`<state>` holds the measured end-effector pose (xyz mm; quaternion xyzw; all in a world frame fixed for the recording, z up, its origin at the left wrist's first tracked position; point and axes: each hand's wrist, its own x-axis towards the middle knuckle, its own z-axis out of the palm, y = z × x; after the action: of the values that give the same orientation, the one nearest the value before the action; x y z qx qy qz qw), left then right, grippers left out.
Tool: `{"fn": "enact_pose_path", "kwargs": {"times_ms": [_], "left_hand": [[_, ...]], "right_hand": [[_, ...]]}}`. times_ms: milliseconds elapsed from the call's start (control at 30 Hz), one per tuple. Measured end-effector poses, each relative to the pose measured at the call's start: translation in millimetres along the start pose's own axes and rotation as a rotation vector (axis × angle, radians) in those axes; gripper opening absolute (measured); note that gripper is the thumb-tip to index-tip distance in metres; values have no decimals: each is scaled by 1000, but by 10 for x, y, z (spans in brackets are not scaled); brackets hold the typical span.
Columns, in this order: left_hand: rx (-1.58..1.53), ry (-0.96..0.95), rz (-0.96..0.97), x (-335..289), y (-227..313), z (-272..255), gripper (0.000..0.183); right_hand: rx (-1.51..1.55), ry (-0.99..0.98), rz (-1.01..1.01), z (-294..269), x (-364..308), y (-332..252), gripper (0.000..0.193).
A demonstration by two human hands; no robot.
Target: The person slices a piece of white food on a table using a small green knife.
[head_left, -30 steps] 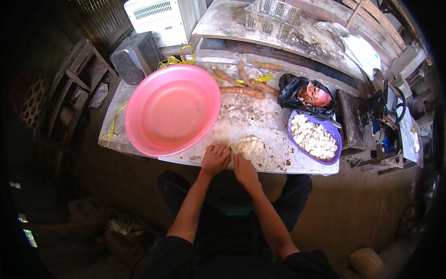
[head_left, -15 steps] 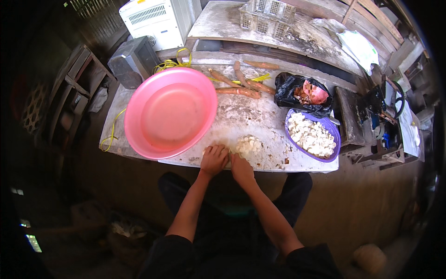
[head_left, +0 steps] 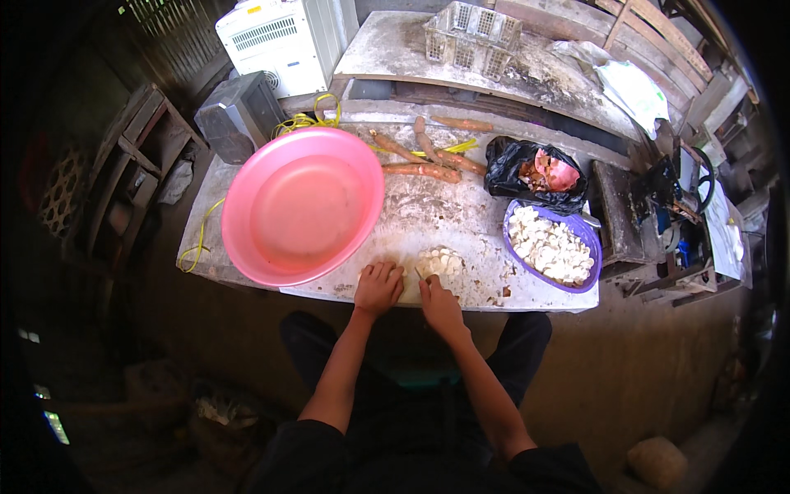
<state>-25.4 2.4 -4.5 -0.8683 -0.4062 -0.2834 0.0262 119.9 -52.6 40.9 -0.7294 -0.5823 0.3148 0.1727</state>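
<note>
My left hand (head_left: 380, 286) is closed over a pale piece, apparently peeled cassava, at the table's near edge; the palm and fingers hide most of it. Just to its right, my right hand (head_left: 442, 305) grips a small knife (head_left: 419, 272), whose short blade tip shows above the fingers. The handle is hidden. A gap of bare tabletop lies between the two hands. Right beyond the knife sits a low heap of thin white slices (head_left: 442, 261). Further right, a purple basin (head_left: 594, 276) holds many similar white slices.
A large pink basin (head_left: 239, 198) stands at the left of the worn table (head_left: 444, 218). Several unpeeled cassava roots (head_left: 424, 171) lie at the back. Behind the purple basin is a black plastic bag (head_left: 504, 174) with scraps. A plastic crate (head_left: 473, 37) rests on the bench behind.
My right hand has moved right with the knife, away from my left hand, opening a gap between them. The left hand stays nearly in place. The view has shifted slightly.
</note>
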Motion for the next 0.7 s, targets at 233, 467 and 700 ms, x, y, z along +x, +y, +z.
{"fn": "enact_pose_path", "kwargs": {"times_ms": [233, 467, 700], "left_hand": [[-26, 11, -10, -8, 3, 1, 21], [-26, 8, 14, 4, 21, -17, 21], [-36, 14, 19, 11, 42, 20, 21]], "right_hand": [[111, 64, -73, -100, -60, -5, 24], [241, 103, -68, 91, -84, 10, 18], [401, 99, -142, 245, -10, 35, 15]]}}
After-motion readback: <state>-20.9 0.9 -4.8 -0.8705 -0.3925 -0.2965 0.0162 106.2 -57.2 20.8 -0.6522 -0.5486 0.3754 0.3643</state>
